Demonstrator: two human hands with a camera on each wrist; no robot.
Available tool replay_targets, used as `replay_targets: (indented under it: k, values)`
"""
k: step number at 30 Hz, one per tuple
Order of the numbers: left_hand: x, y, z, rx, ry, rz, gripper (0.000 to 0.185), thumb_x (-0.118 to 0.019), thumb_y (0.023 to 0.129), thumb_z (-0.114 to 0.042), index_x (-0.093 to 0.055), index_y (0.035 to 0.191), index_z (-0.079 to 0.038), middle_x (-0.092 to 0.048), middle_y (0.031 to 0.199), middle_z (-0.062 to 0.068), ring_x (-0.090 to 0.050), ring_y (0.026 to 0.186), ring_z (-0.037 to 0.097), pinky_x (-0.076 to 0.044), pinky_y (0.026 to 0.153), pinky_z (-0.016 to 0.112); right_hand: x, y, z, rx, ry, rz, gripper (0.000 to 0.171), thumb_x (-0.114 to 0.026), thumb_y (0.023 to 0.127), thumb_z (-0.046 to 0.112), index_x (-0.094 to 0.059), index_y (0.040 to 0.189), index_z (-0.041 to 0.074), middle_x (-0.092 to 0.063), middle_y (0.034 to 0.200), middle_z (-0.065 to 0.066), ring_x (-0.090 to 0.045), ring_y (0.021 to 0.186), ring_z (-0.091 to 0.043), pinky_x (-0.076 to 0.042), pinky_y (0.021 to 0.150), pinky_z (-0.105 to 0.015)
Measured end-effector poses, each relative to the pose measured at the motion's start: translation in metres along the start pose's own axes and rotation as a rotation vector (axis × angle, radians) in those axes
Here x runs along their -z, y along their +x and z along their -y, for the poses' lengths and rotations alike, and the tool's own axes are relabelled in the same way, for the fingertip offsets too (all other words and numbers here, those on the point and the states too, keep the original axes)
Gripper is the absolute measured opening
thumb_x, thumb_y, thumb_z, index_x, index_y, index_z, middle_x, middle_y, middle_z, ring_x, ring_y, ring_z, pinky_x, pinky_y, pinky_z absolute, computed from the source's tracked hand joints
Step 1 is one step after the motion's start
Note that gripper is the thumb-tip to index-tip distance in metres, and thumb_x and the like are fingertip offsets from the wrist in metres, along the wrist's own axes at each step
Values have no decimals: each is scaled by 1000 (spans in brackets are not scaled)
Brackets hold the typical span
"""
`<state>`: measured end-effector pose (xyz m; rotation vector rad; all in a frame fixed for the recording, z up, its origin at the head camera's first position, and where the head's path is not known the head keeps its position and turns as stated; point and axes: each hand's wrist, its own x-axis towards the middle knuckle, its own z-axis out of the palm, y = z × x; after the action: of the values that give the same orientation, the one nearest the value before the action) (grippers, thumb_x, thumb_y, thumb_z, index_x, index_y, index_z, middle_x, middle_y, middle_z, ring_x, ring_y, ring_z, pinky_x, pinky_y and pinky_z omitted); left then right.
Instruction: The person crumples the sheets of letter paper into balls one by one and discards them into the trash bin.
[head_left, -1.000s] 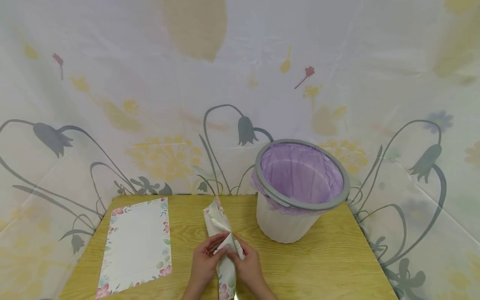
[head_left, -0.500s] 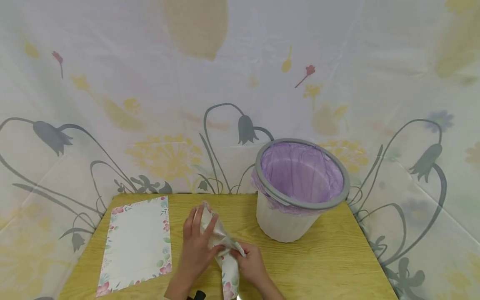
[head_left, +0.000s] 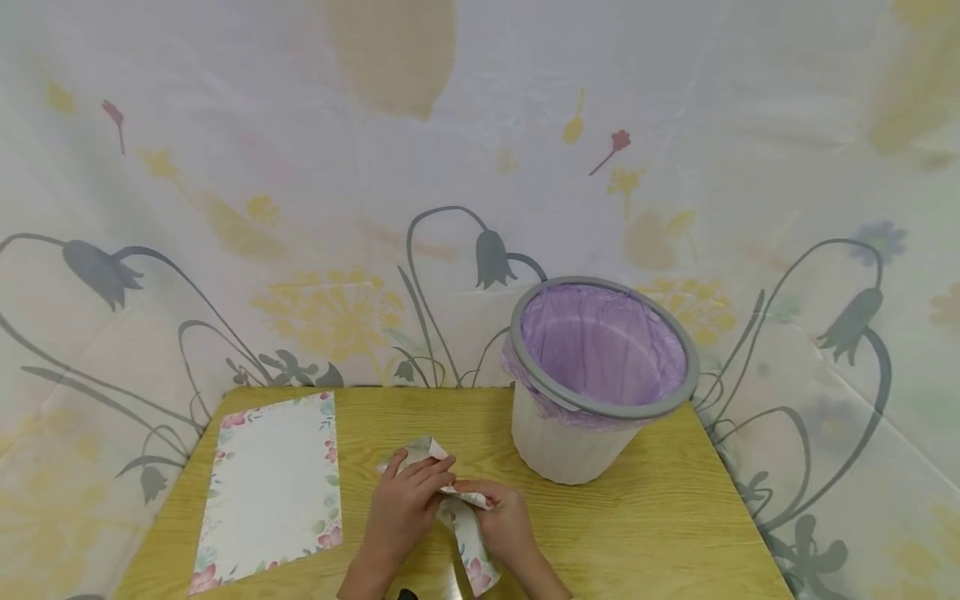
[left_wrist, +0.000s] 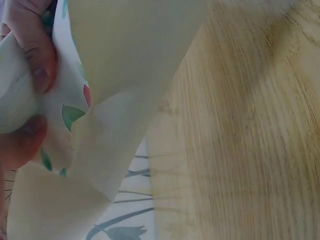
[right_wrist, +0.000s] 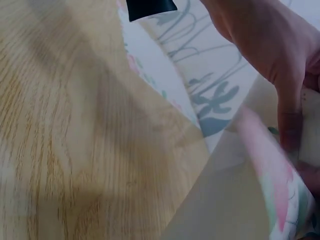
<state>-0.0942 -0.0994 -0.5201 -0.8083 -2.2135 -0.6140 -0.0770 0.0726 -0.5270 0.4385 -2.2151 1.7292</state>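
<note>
We crumple floral paper, left hand and right hand both clamped; loose grip risks paper springing open on bench.

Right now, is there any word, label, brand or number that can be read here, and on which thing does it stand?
None: no readable text in any view.
The crumpled sheet, flat sheet and backdrop carry only flower prints.
The bin is unmarked.

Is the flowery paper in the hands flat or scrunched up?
Scrunched up. The flowery paper is bunched and creased between the left hand and right hand, unlike the flat sheet beside it.
</note>
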Motion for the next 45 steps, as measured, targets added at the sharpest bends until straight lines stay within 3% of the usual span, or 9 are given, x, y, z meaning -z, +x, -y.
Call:
replay_targets:
  k: [6,11,18,22,25,30,36,41,45]
  values:
    - [-3,-2,-1,-64,-10,-148,14,-67,91,-11,-80,95,-13,-74,109,-2,-69,87,16,-54,75,37,3,3,23,8,25,-77,20,-72,71,-22,-74,80,-5,-73,83,-20,-73,81,-20,-55,75,-16]
    - [-7,-1,0,-135,-66,-282,31,-53,105,-18,-80,93,-10,-76,96,1,-68,83,18,-54,69,33,2,3,26,22,11,-130,23,-71,68,-24,-75,79,-4,-73,80,-21,-72,78,-14,-55,72,-16]
    - [-6,-2,2,-177,-107,-310,38,-50,104,-9,-79,80,-10,-75,83,0,-68,77,17,-57,71,35,3,4,26,52,8,-132,22,-74,66,-22,-74,78,-3,-75,83,-15,-74,78,-27,-57,73,-20]
    - [-3,-1,3,-140,-96,-319,38,-51,104,-10,-79,78,-9,-75,84,3,-70,76,18,-58,67,31,5,3,21,52,-49,-154,31,-69,64,-26,-74,85,-3,-75,90,-14,-72,85,-31,-58,79,-27]
    - [0,-1,5,-110,-66,-344,36,-54,103,-11,-79,78,-8,-76,84,5,-70,75,20,-59,65,32,7,0,6,15,-59,-151,33,-72,72,-20,-75,99,0,-74,104,-10,-69,100,-31,-55,91,-39]
    - [5,-1,12,-99,-14,-400,32,-56,102,-8,-79,79,-5,-76,85,8,-70,74,22,-58,64,35,14,-6,-6,-146,113,-69,38,-70,91,3,-62,128,-1,-61,131,-17,-52,126,-40,-39,104,-62]
    - [4,-2,15,-38,43,-468,29,-58,100,-8,-80,81,-4,-76,85,9,-70,75,26,-58,65,36,12,-14,4,-388,200,-40,58,-62,99,16,-39,145,-9,-38,147,-34,-43,131,-50,-46,100,-56]
    - [-1,-6,13,29,33,-534,22,-60,88,1,-80,82,-5,-76,87,9,-70,76,27,-57,70,33,5,-18,10,-580,521,16,75,-53,104,20,-4,156,-5,-19,155,-36,-37,135,-50,-43,99,-63]
    - [-7,-9,10,82,-55,-548,23,-62,76,7,-80,83,-6,-76,86,8,-70,73,26,-57,70,30,5,-14,11,-572,724,8,77,-48,106,19,6,159,6,-16,157,-32,-30,141,-44,-37,105,-63]
